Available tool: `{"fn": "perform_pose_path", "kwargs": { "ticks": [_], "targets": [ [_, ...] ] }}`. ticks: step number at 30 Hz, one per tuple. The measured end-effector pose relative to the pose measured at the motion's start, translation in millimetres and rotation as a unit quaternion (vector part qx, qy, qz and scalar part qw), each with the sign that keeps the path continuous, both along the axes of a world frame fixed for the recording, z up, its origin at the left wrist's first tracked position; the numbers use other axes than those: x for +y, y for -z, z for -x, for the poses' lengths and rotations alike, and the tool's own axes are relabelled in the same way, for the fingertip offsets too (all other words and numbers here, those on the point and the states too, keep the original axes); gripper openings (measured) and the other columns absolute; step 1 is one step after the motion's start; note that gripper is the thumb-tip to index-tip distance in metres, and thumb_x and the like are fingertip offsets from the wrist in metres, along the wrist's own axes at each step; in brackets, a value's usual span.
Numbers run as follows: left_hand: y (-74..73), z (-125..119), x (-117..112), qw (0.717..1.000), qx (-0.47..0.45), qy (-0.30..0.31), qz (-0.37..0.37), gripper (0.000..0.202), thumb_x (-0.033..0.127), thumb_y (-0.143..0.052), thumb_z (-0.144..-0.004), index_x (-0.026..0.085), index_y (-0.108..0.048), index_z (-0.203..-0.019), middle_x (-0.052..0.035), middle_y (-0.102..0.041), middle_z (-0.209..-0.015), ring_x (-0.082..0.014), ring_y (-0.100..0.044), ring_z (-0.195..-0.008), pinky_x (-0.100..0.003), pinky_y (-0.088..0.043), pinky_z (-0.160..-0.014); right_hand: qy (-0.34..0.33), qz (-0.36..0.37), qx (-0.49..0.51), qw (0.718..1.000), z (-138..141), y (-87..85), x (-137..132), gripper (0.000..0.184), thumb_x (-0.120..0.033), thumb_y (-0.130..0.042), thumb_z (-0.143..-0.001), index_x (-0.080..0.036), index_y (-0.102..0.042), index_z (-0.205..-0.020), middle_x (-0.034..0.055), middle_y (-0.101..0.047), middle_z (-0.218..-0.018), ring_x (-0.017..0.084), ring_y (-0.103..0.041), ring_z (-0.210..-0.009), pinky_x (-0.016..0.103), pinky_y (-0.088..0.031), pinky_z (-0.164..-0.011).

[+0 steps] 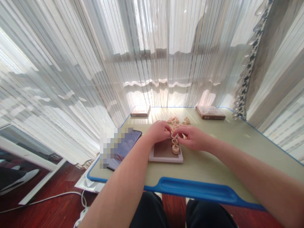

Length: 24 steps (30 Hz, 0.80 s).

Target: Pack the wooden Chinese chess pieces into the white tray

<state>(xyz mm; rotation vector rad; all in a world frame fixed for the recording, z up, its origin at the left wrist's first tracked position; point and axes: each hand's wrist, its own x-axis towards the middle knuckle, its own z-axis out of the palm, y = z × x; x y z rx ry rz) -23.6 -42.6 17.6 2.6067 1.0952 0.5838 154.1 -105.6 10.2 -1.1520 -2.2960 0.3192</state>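
Observation:
A shallow white tray (166, 160) with a brown inside lies on the table before me. Round wooden Chinese chess pieces stand in a row along its right side, the nearest piece (175, 149) showing a black character. My left hand (159, 131) is over the far part of the tray, thumb and fingers drawn together; what they pinch is hidden. From the right, my right hand (193, 136) reaches in with curled fingers on a piece (174, 136) at the far end of the row. Behind the hands, several more pieces (175, 121) lie loosely scattered.
A phone or tablet (125, 147) lies left of my left forearm, partly blurred out. Flat boxes stand at the back left (140, 110) and back right (210, 112). The table has a blue rim with a pen groove (194, 189) at the front. Sheer curtains (154, 63) hang behind it.

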Motion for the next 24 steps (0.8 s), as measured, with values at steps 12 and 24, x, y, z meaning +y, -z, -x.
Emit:
{"fn": "perform_pose_path", "kwargs": {
  "ticks": [12, 24],
  "targets": [
    [0.6, -0.8, 0.0, 1.0, 0.001, 0.011, -0.028, 0.027, 0.016, -0.048, -0.063, 0.021, -0.074, -0.071, -0.0023, -0.066, -0.076, -0.0168, -0.057, -0.08, -0.025, -0.045, -0.076, 0.067, -0.022, 0.008, 0.998, -1.6, 6.7, 8.0, 0.024, -0.024, -0.05, -0.081, -0.024, -0.069, -0.095, 0.0045, -0.059, -0.084, 0.017, -0.056, -0.079, 0.032, -0.043, -0.075],
    [2.2, -1.6, 2.0, 1.0, -0.007, 0.016, -0.025, 0.026, 0.016, -0.048, -0.063, 0.02, -0.073, -0.069, -0.0022, -0.067, -0.074, -0.0163, -0.058, -0.076, -0.025, -0.046, -0.074, 0.066, -0.017, 0.001, 0.998, -0.7, 6.0, 6.9, 0.022, -0.022, -0.051, -0.081, -0.023, -0.069, -0.092, 0.0033, -0.062, -0.081, 0.016, -0.057, -0.076, 0.03, -0.043, -0.073]
  ]
}}
